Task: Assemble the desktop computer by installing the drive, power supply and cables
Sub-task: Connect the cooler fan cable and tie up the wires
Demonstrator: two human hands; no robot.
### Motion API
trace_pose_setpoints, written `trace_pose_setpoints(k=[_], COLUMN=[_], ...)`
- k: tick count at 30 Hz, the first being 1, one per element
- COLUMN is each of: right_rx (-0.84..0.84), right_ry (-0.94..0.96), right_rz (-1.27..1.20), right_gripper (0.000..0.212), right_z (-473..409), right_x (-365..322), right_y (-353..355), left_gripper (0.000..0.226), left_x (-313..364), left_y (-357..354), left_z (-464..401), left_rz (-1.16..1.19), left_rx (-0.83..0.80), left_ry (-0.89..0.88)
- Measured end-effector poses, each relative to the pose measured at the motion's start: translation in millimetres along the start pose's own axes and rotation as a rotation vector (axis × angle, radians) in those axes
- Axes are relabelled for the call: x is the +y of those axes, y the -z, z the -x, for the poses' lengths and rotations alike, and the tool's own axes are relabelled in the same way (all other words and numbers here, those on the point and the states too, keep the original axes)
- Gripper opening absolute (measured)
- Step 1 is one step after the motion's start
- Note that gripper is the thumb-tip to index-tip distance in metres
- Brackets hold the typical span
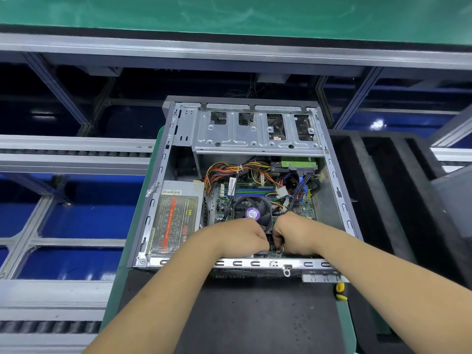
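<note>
**Both hands at the near edge of the motherboard**

At the left of the open grey steel computer case (163,159), the boxy silver power supply with its dark label (173,218) already sits in the near-left corner, flat against the case wall. From it a bundle of red, yellow and orange wires (224,169) arches right over the green motherboard (304,210). In the middle, the black CPU fan with a purple centre sticker (251,213) is partly covered by the left hand (242,238), whose fingers curl down toward the board, probably steadying a small connector; its grip is bunched, though what it pinches is hidden. Just right, touching it, the right hand (293,236) has fingers curled tightly over the same spot, seemingly pressing a plug home. Farther right and far, the green-edged drive (297,164) lies under the perforated metal drive cage (255,134), blue and black cables (301,180) plugged in. The case rests on a dark mat (255,315) over the green counter (344,328).
</note>
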State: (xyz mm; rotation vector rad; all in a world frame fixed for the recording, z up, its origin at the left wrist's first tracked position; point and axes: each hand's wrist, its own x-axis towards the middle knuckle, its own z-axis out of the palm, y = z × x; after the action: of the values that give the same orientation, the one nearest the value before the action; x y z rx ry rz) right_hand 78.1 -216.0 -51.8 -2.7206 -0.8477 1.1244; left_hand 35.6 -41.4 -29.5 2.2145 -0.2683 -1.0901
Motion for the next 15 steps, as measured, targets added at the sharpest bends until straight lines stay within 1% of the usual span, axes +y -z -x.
trace_pose_setpoints(k=[2, 5, 11, 15], right_rx=[-0.004, -0.006, -0.005, 0.003], right_ry=[0.0, 0.0, 0.011, 0.029], right_rz=[0.002, 0.002, 0.003, 0.022], right_gripper=[0.025, 0.024, 0.024, 0.019], right_z=[-0.3, -0.4, 0.1, 0.5], right_x=[-0.5, -0.6, -0.6, -2.0], right_y=[0.3, 0.4, 0.2, 0.5], left_gripper=[0.04, 0.025, 0.021, 0.021], left_x=[-0.8, -0.6, -3.2, -4.0], left_y=[0.0, 0.0, -1.2, -1.7], left_z=[0.0, -0.3, -3.1, -4.3], left_rz=[0.006, 0.009, 0.022, 0.018], left_rx=[0.0, -0.008, -0.015, -0.013], left_ry=[-0.002, -0.002, -0.007, -0.013])
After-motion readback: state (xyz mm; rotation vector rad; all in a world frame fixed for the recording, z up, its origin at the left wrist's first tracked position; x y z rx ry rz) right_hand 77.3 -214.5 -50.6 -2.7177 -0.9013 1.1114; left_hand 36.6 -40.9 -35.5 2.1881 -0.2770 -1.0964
